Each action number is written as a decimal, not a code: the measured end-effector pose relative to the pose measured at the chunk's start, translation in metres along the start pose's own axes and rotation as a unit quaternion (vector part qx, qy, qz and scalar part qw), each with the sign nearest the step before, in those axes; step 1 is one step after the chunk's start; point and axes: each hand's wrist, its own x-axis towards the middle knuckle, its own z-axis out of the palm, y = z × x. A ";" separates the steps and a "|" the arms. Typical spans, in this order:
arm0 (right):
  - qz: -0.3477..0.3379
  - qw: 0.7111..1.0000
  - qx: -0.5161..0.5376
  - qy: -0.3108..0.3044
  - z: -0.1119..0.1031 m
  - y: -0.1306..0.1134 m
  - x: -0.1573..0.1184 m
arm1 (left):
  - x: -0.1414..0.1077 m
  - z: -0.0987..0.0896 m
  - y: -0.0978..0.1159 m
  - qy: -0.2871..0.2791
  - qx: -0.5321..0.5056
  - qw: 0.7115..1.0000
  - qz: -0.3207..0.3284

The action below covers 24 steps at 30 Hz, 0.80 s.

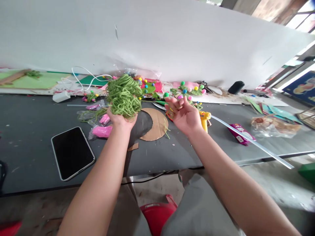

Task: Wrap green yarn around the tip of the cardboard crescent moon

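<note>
Holding gathered green yarn (125,95) above the table (152,160) in the gripping fingers of the left hand (120,120), apparently unattached to the mostly bare cardboard disc (157,123), and extending the right hand (188,117) with half-curled fingers, possibly pinching a strand, impossible to tell.

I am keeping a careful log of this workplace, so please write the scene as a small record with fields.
left hand: holds a bundle of green yarn in its grip
right hand: palm up, fingers partly curled; any strand in them is unclear
between the arms: round cardboard piece, flat on the dark table
left side: tablet, dark screen up; pink packet
right side: yellow glue gun, partly hidden by the right hand; purple packet
</note>
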 end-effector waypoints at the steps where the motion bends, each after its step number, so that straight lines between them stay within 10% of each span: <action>1: 0.011 1.000 -0.005 0.018 0.000 -0.002 0.001 | 0.000 0.000 0.000 0.009 0.004 1.000 0.014; 4: 0.026 0.981 -0.169 0.096 -0.002 -0.002 0.000 | 0.001 0.002 0.000 0.021 0.003 0.999 0.024; 7: 0.006 0.898 -0.427 0.108 -0.003 0.004 -0.002 | 0.001 0.002 0.000 0.016 -0.003 1.000 0.005; 11: 0.053 0.836 -0.533 -0.122 -0.001 0.007 -0.009 | 0.003 -0.001 0.001 0.011 0.007 1.000 0.004; 13: 0.047 0.853 -0.482 -0.196 0.001 0.005 -0.012 | 0.005 -0.002 0.001 0.019 0.022 1.000 0.001; 18: -0.035 0.971 -0.196 -0.135 0.007 0.001 -0.014 | 0.004 0.000 -0.003 0.023 0.004 1.000 -0.006; 24: 0.035 0.997 -0.064 -0.020 0.014 0.003 -0.009 | 0.002 -0.003 -0.005 0.027 0.013 0.999 -0.022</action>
